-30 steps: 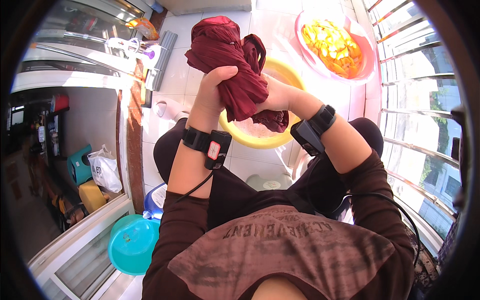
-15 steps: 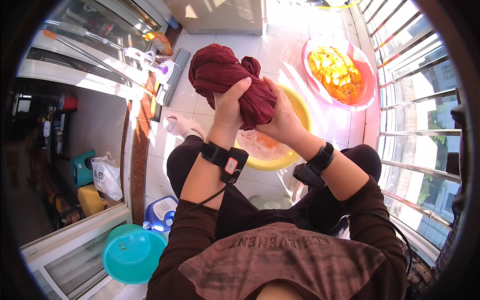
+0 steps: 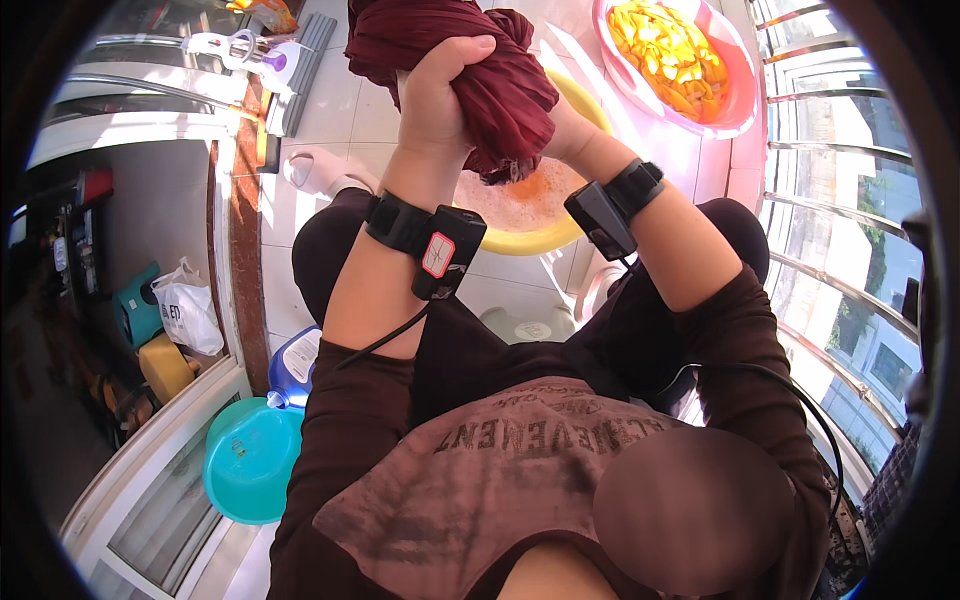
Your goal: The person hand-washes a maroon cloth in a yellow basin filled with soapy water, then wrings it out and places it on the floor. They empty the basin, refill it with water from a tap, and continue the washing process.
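Observation:
A bunched dark red cloth point(image 3: 500, 85) is held up in front of me between both hands. My left hand point(image 3: 435, 105) is wrapped round its near left side, thumb lying across the folds. My right hand point(image 3: 568, 130) grips it from the right, with most of its fingers hidden behind the fabric. Below the cloth stands a yellow basin point(image 3: 535, 240) of foamy water, in which something orange shows. The cloth hangs above the basin's left part, and its far end runs out of the top of the picture.
A pink basin point(image 3: 735, 120) with yellow cloth point(image 3: 670, 60) stands at the far right, by the barred window point(image 3: 840, 210). To my left are a blue detergent bottle point(image 3: 295, 365) and a teal basin point(image 3: 250, 465). A pink slipper point(image 3: 320, 172) lies beyond my left knee.
The view has tipped, so the basins and floor sit higher in the picture. My right hand has slipped further behind the cloth, which both hands still hold.

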The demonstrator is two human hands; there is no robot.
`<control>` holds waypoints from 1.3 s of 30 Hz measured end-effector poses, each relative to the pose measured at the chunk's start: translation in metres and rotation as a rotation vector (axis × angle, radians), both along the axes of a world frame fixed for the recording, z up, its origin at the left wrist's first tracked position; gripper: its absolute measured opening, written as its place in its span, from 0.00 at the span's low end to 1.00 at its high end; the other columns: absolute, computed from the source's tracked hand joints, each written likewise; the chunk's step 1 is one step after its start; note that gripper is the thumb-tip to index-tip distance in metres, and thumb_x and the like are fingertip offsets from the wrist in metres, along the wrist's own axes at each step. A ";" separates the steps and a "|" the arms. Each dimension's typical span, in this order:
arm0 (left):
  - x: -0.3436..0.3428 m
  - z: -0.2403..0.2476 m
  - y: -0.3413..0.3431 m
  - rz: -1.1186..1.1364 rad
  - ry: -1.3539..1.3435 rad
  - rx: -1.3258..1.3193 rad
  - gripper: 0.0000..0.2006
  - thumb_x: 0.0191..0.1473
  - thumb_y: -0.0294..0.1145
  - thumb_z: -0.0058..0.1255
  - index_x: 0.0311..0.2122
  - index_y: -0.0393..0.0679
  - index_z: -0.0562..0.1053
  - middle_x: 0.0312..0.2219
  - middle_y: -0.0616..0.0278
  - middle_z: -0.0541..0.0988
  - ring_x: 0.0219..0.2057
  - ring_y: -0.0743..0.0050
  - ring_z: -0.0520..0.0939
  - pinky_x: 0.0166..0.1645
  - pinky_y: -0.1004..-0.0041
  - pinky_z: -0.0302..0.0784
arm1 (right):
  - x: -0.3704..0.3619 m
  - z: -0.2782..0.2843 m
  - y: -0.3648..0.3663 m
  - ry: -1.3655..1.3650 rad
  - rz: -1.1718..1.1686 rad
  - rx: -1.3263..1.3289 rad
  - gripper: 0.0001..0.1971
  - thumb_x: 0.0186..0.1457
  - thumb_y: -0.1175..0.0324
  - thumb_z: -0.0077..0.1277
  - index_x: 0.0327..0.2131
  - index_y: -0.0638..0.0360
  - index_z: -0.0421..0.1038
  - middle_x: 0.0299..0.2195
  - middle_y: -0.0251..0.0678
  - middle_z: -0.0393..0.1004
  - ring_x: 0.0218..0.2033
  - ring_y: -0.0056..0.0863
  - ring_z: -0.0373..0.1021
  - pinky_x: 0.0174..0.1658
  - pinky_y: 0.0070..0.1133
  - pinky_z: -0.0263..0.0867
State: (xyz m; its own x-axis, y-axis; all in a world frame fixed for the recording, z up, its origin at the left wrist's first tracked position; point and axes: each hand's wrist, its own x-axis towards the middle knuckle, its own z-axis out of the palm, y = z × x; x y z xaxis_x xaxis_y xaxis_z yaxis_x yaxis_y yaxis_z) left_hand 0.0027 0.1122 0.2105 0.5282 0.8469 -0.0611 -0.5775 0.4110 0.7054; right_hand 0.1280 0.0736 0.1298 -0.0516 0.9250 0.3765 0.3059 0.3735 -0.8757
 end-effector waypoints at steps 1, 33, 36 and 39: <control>0.003 0.000 0.000 -0.049 0.011 -0.069 0.13 0.43 0.28 0.52 0.36 0.36 0.69 0.29 0.56 0.76 0.30 0.67 0.78 0.38 0.71 0.76 | -0.001 0.000 0.001 0.038 0.022 0.059 0.20 0.48 0.61 0.56 0.44 0.57 0.69 0.42 0.38 0.73 0.44 0.33 0.69 0.49 0.26 0.63; 0.017 -0.008 0.006 0.331 0.071 0.375 0.15 0.43 0.22 0.55 0.39 0.39 0.70 0.34 0.63 0.76 0.35 0.74 0.77 0.45 0.73 0.74 | -0.010 0.015 -0.042 0.294 -0.046 -0.081 0.44 0.34 0.59 0.70 0.54 0.61 0.57 0.51 0.38 0.66 0.52 0.31 0.64 0.54 0.26 0.60; 0.021 -0.004 -0.003 0.367 0.093 0.369 0.13 0.43 0.23 0.55 0.38 0.39 0.71 0.33 0.63 0.76 0.34 0.74 0.77 0.43 0.74 0.74 | -0.012 0.010 -0.036 0.158 -0.104 -0.003 0.35 0.39 0.60 0.67 0.51 0.59 0.62 0.48 0.37 0.69 0.49 0.30 0.66 0.51 0.26 0.62; 0.016 0.000 -0.005 0.245 0.033 0.321 0.19 0.40 0.25 0.60 0.41 0.40 0.69 0.35 0.64 0.75 0.36 0.75 0.76 0.45 0.75 0.72 | -0.001 0.011 -0.018 0.016 -0.059 0.053 0.22 0.46 0.63 0.61 0.45 0.56 0.68 0.43 0.35 0.73 0.45 0.29 0.69 0.47 0.26 0.65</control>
